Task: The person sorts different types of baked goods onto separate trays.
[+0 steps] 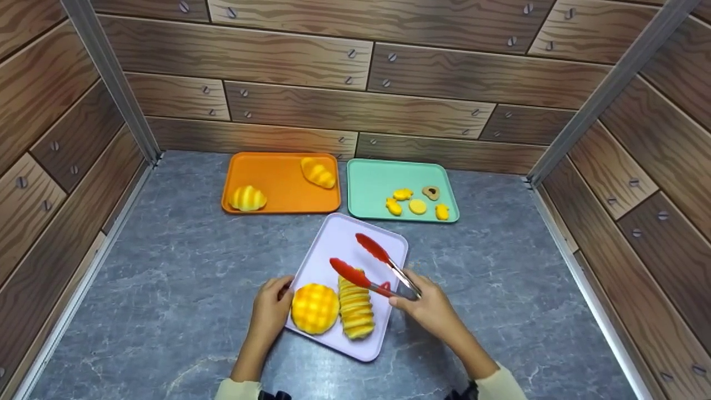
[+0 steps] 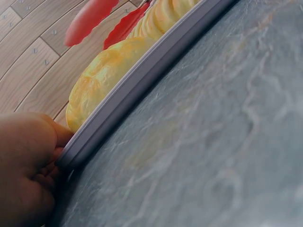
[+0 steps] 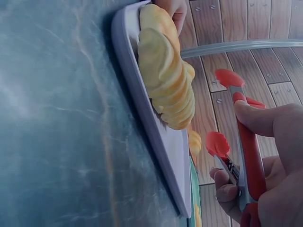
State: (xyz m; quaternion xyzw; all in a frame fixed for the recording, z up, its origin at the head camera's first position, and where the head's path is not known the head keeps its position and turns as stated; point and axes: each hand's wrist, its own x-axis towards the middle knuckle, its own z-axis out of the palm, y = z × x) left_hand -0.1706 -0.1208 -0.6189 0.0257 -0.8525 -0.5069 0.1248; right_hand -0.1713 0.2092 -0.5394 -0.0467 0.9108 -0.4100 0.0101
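A pair of red-tipped tongs (image 1: pixel 351 273) is in my right hand (image 1: pixel 434 310), thumb on one arm and fingers around the other, as the right wrist view shows. Its tips are spread apart over the lilac tray (image 1: pixel 366 345), with nothing between them. My left hand (image 1: pixel 271 305) grips that tray's left rim, thumb above and fingers curled at the edge in the left wrist view. The tray sits at a slant. On it lie a round, yellow, grid-scored bun (image 1: pixel 315 309) near my left hand and a long ridged bread roll (image 1: pixel 356 311) to its right, partly covered by the tongs.
Behind, an orange tray (image 1: pixel 280 180) bears two croissant-like breads, one at its left front (image 1: pixel 248 198) and one at its right back (image 1: pixel 318 173). Beside it, a mint-green tray (image 1: pixel 377 180) carries several small yellow and brown pieces. Wood-patterned walls (image 1: pixel 311 61) enclose the grey tabletop (image 1: pixel 183 266).
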